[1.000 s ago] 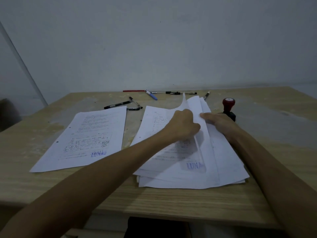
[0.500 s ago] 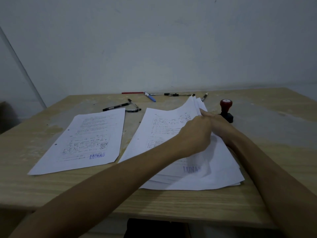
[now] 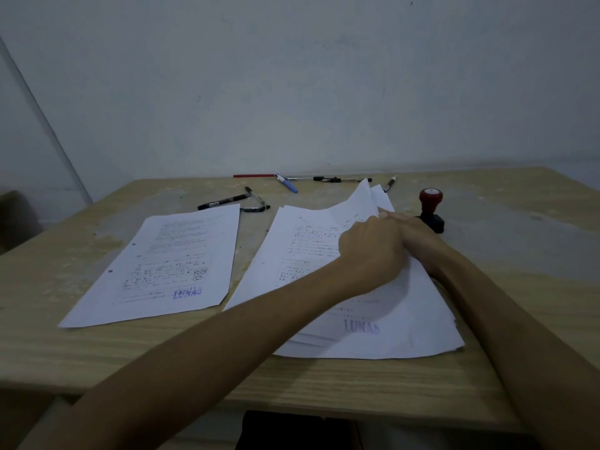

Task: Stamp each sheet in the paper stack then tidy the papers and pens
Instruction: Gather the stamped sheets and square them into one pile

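Both hands meet over the far right part of the paper stack [image 3: 399, 319], which sits on the right half of the wooden desk [image 3: 324, 384], fanned and uneven at its near edge. Left hand [image 3: 373, 251] reaches across from the left, fingers curled, gripping the top sheet [image 3: 311, 235] whose far right corner is lifted and curling up off the stack. Right hand [image 3: 414, 227] lies just behind it at the stack's right edge, mostly hidden by the left hand; fingertips touch the lifted pages, grip cannot be told. A blue "LUNAS" stamp mark [image 3: 361, 326] shows near the stack's near edge. Left of the stack, apart from it, a single stamped sheet [image 3: 168, 264] lies flat with the same blue mark at its near right corner. Stamp [image 3: 431, 211] with red knob and black base stands upright just right of the stack, beside the right hand, not held. Pens scattered at the far side: black marker [image 3: 224, 201], two black pens [image 3: 256, 199] crossing by it, red pen [image 3: 254, 175], blue-capped pen [image 3: 287, 183], black pen [image 3: 341, 179] along the far edge, one more pen [image 3: 389, 184] behind the lifted pages.
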